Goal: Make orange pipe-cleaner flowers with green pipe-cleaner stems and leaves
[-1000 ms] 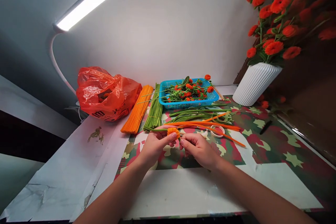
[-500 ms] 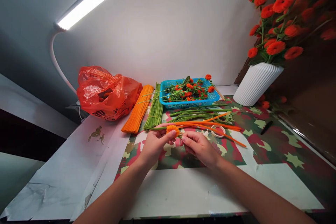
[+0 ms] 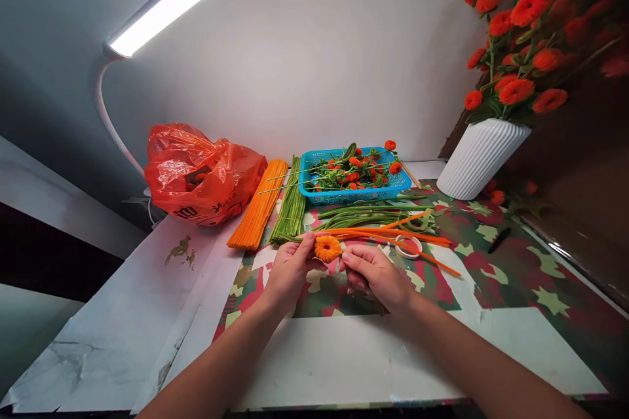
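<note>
Much white tabletop (image 3: 113, 314) spreads leftward and along the near edge. The left hand (image 3: 287, 272), wrist angled inward, holds the fuzzy, ruffled orange flower (image 3: 327, 249) between thumb and fingers. Right of it, the right hand (image 3: 373, 275) curls nearly closed at the flower's edge; what it pinches cannot be told. Farther right stands a ribbed white vase (image 3: 481, 158).

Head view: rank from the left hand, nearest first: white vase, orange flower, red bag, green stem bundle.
1. Orange flower: beside the left hand's thumb.
2. Green stem bundle: just beyond the hand.
3. Red bag: back left.
4. White vase: far right.
</note>
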`<action>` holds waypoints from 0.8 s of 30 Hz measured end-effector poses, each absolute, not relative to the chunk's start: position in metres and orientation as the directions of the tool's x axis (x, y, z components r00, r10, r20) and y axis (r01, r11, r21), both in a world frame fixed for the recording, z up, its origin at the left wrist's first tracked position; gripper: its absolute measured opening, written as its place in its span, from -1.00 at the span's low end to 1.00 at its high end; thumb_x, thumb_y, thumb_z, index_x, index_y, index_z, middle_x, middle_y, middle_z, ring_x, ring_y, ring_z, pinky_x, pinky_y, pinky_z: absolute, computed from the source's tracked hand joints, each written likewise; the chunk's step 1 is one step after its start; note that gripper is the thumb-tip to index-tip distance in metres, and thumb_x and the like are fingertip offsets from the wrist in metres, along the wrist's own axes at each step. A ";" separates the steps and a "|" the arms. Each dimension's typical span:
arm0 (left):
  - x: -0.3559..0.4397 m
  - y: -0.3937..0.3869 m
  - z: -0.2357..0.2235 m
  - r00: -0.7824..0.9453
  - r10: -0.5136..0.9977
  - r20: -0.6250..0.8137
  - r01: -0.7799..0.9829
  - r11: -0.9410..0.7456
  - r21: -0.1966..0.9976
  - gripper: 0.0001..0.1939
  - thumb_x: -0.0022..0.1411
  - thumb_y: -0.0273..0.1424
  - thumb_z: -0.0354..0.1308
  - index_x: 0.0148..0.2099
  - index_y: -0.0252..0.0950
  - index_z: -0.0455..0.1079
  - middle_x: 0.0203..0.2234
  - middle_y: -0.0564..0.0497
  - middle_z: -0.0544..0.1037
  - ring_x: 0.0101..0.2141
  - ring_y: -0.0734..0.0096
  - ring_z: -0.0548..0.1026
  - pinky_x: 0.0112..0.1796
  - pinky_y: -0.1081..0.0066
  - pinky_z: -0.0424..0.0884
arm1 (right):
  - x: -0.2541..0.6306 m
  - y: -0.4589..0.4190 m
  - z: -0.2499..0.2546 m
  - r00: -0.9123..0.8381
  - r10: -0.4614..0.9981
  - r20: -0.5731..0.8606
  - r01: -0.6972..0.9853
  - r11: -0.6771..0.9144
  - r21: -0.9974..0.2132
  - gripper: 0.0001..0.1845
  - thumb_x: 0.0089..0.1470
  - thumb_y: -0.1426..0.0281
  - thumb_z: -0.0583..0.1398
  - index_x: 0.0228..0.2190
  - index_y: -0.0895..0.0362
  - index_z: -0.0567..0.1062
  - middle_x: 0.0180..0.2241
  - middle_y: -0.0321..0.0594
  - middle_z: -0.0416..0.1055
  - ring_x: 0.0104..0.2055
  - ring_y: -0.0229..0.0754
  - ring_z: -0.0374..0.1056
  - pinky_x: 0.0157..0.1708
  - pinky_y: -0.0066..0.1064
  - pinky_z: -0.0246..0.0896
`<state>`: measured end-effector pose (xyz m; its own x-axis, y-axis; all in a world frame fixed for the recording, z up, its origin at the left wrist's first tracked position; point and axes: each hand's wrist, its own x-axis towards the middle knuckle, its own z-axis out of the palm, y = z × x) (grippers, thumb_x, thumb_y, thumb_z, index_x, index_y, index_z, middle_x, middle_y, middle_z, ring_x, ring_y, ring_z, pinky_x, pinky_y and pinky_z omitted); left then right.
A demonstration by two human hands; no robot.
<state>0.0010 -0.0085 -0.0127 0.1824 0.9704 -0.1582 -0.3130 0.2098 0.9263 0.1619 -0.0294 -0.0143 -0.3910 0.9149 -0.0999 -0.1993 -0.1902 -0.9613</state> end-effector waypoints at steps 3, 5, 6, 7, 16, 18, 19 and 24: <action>0.001 -0.009 -0.013 0.188 0.970 -0.155 -0.328 0.210 0.921 -0.56 0.04 -0.10 0.27 -0.20 -0.41 0.51 -0.48 -0.07 0.58 -0.52 0.45 0.49 -0.48 0.49 0.41 | 0.161 -0.029 -0.017 -0.417 0.899 -0.131 -0.208 -0.235 -0.949 -0.62 -0.02 0.07 0.16 -0.53 0.15 0.35 -0.77 -0.51 0.07 -0.73 -0.44 -0.10 -0.67 -0.53 -0.10; 0.002 -0.010 -0.013 0.238 0.959 -0.157 -0.335 0.232 0.913 -0.56 0.04 -0.13 0.29 -0.14 -0.35 0.49 -0.41 -0.07 0.59 -0.49 0.44 0.50 -0.44 0.46 0.43 | 0.160 -0.029 -0.017 -0.423 0.898 -0.122 -0.210 -0.229 -0.951 -0.61 -0.02 0.07 0.17 -0.54 0.15 0.34 -0.77 -0.50 0.08 -0.72 -0.44 -0.08 -0.66 -0.53 -0.09; 0.002 -0.011 -0.013 0.269 0.950 -0.160 -0.327 0.246 0.913 -0.58 0.03 -0.15 0.31 -0.15 -0.34 0.49 -0.39 -0.06 0.59 -0.48 0.45 0.49 -0.42 0.45 0.43 | 0.159 -0.029 -0.017 -0.419 0.901 -0.113 -0.206 -0.215 -0.954 -0.61 -0.02 0.06 0.17 -0.54 0.15 0.34 -0.76 -0.50 0.08 -0.71 -0.43 -0.07 -0.67 -0.53 -0.11; 0.002 -0.011 -0.014 0.297 0.941 -0.162 -0.310 0.256 0.916 -0.62 0.02 -0.18 0.32 -0.18 -0.34 0.50 -0.40 -0.04 0.58 -0.48 0.46 0.49 -0.40 0.45 0.43 | 0.159 -0.030 -0.016 -0.413 0.905 -0.105 -0.200 -0.202 -0.959 -0.60 -0.02 0.06 0.18 -0.53 0.16 0.35 -0.76 -0.50 0.08 -0.71 -0.43 -0.07 -0.68 -0.54 -0.14; -0.004 -0.007 -0.018 0.196 0.976 -0.091 -0.225 0.136 0.965 -0.77 0.01 -0.27 0.34 -0.36 -0.33 0.50 -0.53 0.05 0.50 -0.51 0.51 0.41 -0.48 0.52 0.32 | 0.159 -0.031 -0.014 -0.390 0.919 -0.064 -0.159 -0.136 -0.978 -0.64 0.00 0.14 0.18 -0.61 0.14 0.32 -0.75 -0.51 -0.01 -0.71 -0.43 -0.12 -0.70 -0.52 -0.17; -0.006 -0.005 -0.017 0.175 0.980 -0.091 -0.232 0.131 0.964 -0.75 -0.01 -0.26 0.36 -0.35 -0.35 0.51 -0.54 0.04 0.50 -0.53 0.51 0.40 -0.48 0.50 0.33 | 0.159 -0.031 -0.015 -0.373 0.926 -0.052 -0.160 -0.120 -0.980 -0.65 0.00 0.16 0.18 -0.62 0.14 0.33 -0.75 -0.50 0.01 -0.71 -0.43 -0.10 -0.68 -0.51 -0.11; -0.007 -0.004 -0.017 0.167 0.982 -0.090 -0.231 0.128 0.965 -0.74 -0.02 -0.25 0.36 -0.35 -0.36 0.51 -0.55 0.03 0.50 -0.54 0.51 0.40 -0.48 0.50 0.33 | 0.159 -0.031 -0.015 -0.367 0.929 -0.046 -0.160 -0.112 -0.981 -0.65 0.00 0.17 0.18 -0.62 0.14 0.33 -0.75 -0.49 0.02 -0.71 -0.42 -0.09 -0.67 -0.51 -0.07; -0.009 -0.002 -0.013 0.158 0.985 -0.063 -0.242 0.100 0.965 -0.74 -0.03 -0.26 0.37 -0.37 -0.38 0.52 -0.58 0.04 0.49 -0.56 0.55 0.38 -0.52 0.53 0.31 | 0.159 -0.030 -0.018 -0.362 0.932 -0.032 -0.162 -0.097 -0.982 -0.64 -0.02 0.16 0.20 -0.63 0.16 0.34 -0.71 -0.42 0.15 -0.68 -0.41 0.02 -0.67 -0.51 -0.05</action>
<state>-0.0092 -0.0019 -0.0132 0.1585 0.9854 -0.0625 -0.2417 0.1001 0.9652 0.1587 -0.0299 -0.0177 -0.3618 0.9317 -0.0324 -0.1625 -0.0973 -0.9819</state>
